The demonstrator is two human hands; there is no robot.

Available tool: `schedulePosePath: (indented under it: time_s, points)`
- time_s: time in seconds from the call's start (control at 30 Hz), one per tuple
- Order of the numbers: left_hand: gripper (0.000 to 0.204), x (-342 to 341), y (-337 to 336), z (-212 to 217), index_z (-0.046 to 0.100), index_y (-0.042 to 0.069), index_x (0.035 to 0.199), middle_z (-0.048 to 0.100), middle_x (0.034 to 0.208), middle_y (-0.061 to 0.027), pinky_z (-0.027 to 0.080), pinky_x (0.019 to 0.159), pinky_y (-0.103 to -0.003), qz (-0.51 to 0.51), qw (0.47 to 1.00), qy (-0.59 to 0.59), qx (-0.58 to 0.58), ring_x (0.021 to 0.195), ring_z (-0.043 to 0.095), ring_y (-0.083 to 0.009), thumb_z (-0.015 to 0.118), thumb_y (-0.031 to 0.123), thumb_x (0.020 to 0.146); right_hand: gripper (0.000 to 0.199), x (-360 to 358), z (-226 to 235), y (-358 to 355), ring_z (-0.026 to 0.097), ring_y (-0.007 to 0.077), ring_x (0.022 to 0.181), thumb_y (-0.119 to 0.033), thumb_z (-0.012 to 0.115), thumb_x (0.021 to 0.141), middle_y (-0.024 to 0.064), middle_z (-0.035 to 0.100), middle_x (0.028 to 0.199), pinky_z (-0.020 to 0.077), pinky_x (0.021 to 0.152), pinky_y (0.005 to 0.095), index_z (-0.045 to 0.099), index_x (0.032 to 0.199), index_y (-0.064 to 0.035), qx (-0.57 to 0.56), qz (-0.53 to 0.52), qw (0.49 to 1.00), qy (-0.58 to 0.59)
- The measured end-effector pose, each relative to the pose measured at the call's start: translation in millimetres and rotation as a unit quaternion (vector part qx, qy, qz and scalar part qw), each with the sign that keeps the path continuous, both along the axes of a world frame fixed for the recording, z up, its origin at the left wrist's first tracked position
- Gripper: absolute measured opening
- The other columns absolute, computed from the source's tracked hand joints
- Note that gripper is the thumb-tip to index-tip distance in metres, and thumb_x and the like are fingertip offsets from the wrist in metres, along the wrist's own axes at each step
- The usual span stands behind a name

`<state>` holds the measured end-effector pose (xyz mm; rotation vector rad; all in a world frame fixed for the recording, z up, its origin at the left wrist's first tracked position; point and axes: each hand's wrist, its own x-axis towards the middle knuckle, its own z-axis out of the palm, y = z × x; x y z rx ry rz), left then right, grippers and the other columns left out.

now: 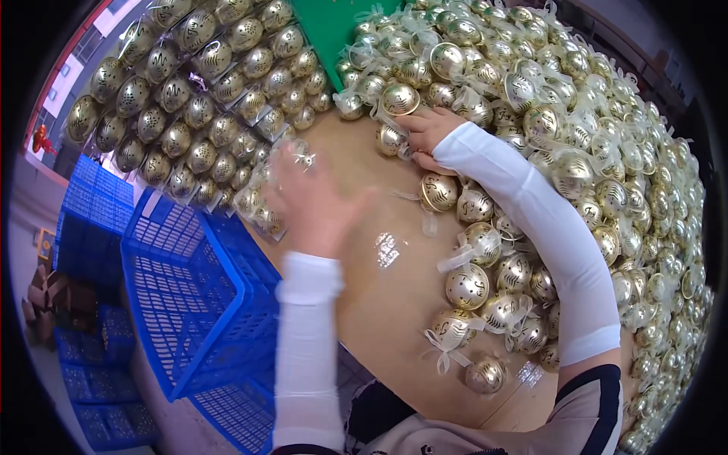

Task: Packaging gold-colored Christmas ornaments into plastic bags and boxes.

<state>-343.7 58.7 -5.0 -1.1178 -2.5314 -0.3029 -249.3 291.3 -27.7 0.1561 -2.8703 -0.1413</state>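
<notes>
My left hand (322,199), smeared by motion, hovers beside the near edge of a stack of bagged gold balls (201,111). Its thumb points right; whether it holds anything does not show. A clear-wrapped pack (262,199) lies right by its fingers. At the edge of a big heap of loose balls, my right hand (432,135) has its fingers and thumb around a gold ball ornament (389,140). Another gold ball (400,99) sits just beyond those fingers. The loose balls carry dark lettering and pale sheer ribbons, like this ball (467,287) nearer me.
A brown tabletop (371,296) lies between stack and heap. Behind it stands a green panel (334,38). Blue plastic baskets (199,296) stand at the table's left edge, with more blue crates (98,387) on the floor. The heap (607,152) fills the right side.
</notes>
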Motion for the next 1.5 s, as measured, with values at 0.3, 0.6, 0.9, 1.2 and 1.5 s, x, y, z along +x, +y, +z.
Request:
schedulePosePath:
  time_s: [0.3,0.6,0.9,1.2,1.5]
  points:
    - [0.066,-95,-59,-18,0.048,0.023,0.128,0.034,0.140,-0.0110,0.032,0.100,-0.051,-0.027,0.997,-0.063,-0.021,0.126,0.026,-0.0461,0.068,0.046,0.069,0.042,-63,26,-51,0.052,0.0304,0.104,-0.024,0.070,0.068,0.0085,0.054,0.117,0.0434,0.087,0.0390,0.057,0.105,-0.0094,-0.033,-0.035,0.993,0.109]
    - [0.061,-86,-36,-29,0.046,0.019,0.130,0.032,0.140,-0.0131,0.030,0.097,-0.058,-0.074,0.995,-0.068,0.006,0.125,0.025,-0.0491,0.060,0.047,0.077,0.031,-192,-14,-25,0.059,0.0335,0.099,-0.025,0.053,0.082,0.0141,0.062,0.106,0.0472,0.084,0.0413,0.061,0.106,-0.0078,-0.202,-0.154,0.962,-0.095]
    - [0.055,-87,17,-35,0.050,0.017,0.126,0.041,0.135,-0.0109,0.029,0.095,-0.060,-0.107,0.991,-0.063,0.048,0.126,0.030,-0.0417,0.058,0.045,0.080,0.024,-138,15,-2,0.046,0.0253,0.110,-0.015,0.059,0.075,0.0050,0.055,0.110,0.0395,0.091,0.0435,0.066,0.097,-0.0202,-0.020,-0.226,0.974,-0.020]
    - [0.047,-102,40,-34,0.058,0.015,0.118,0.050,0.126,-0.0090,0.026,0.094,-0.054,-0.122,0.990,0.013,0.072,0.118,0.043,-0.0249,0.060,0.042,0.080,0.017,-139,11,-4,0.046,0.0218,0.113,-0.015,0.058,0.074,0.0048,0.055,0.115,0.0345,0.093,0.0498,0.068,0.088,-0.0161,0.064,-0.253,0.963,0.068]
    - [0.044,-96,37,-37,0.058,0.015,0.117,0.049,0.127,-0.0111,0.027,0.093,-0.058,-0.098,0.993,0.023,0.057,0.118,0.043,-0.0260,0.058,0.041,0.082,0.039,-129,18,-20,0.041,0.0276,0.122,-0.009,0.062,0.070,0.0099,0.048,0.125,0.0354,0.097,0.0465,0.061,0.108,-0.0152,0.023,-0.203,0.975,0.088]
